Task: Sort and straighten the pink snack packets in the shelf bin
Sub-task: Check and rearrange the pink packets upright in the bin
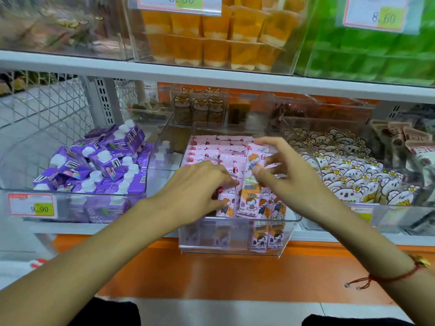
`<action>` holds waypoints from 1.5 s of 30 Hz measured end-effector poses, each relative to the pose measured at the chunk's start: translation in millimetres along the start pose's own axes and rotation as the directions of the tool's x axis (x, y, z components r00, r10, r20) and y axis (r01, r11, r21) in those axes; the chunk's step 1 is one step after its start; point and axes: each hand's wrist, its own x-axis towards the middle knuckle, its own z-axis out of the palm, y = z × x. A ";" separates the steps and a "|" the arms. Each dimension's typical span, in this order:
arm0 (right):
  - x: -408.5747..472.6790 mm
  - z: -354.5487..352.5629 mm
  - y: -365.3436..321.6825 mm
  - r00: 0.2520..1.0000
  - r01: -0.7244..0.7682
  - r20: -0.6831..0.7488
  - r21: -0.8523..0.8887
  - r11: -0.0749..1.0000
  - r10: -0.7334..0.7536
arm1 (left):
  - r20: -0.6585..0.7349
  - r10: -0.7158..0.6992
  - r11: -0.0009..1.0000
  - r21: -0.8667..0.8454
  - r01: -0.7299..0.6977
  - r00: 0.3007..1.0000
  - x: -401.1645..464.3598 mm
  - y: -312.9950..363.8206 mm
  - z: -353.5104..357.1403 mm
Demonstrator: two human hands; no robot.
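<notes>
A clear plastic shelf bin [289,228] in the middle of the shelf holds several pink snack packets [213,151] with a cartoon child printed on them. Those at the back lie in flat rows; those at the front stand upright. My right hand [286,177] pinches one pink packet [253,175] between thumb and fingers and holds it upright above the front rows. My left hand [200,187] rests palm down on the packets at the bin's left, its fingertips pressing on them and hiding those beneath.
A clear bin of purple drink cartons [98,165] stands to the left, and a bin of white koala-print packets [348,170] to the right. Above the shelf board [141,71] sit orange jelly cups [211,38] and green packets [376,55]. An orange ledge [211,274] runs below.
</notes>
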 end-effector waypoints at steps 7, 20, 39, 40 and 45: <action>-3.3 -3.8 5.9 0.979 -0.055 0.191 -0.070 0.996 0.067 | -0.044 0.025 0.996 -0.088 -0.028 0.999 -3.3 -3.6 5.1; -3.6 9.8 18.7 0.966 0.249 0.228 -0.674 0.696 -0.126 | -0.023 0.021 0.999 -0.047 -0.022 1.000 -2.1 -5.7 10.1; 0.4 -33.2 50.5 0.987 0.010 -0.136 -0.473 0.881 -0.084 | 0.037 -0.187 0.951 -0.244 0.191 0.982 120.6 -32.2 1.3; 0.3 -33.3 51.7 0.986 0.013 -0.142 -0.456 0.890 -0.087 | 0.055 -0.190 0.954 -0.227 0.197 0.980 134.2 -34.8 6.0; 0.2 -31.5 55.9 0.990 0.018 -0.122 -0.404 0.915 -0.073 | 0.092 -0.235 0.960 -0.136 0.246 0.968 176.3 -37.1 33.2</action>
